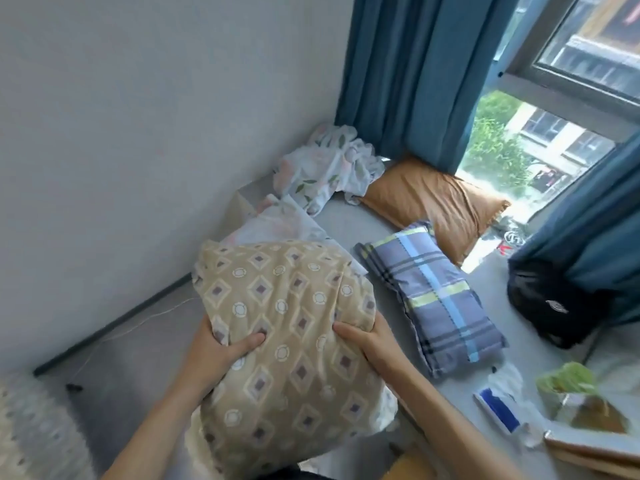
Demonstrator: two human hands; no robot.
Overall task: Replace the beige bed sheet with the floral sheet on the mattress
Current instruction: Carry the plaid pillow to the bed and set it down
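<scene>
Both hands, left hand (221,344) and right hand (367,336), clamp the bundled beige sheet (287,327), long axis 12–6; crumpled floral sheet (329,168) lies at 12 o'clock, well apart, nearer the right hand

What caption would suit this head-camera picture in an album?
Both hands, left hand and right hand, hold the bundled beige sheet near the crumpled floral sheet.

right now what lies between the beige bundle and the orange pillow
In the head view, the blue plaid pillow lies between the beige sheet bundle and the orange pillow, on the grey surface.
</scene>
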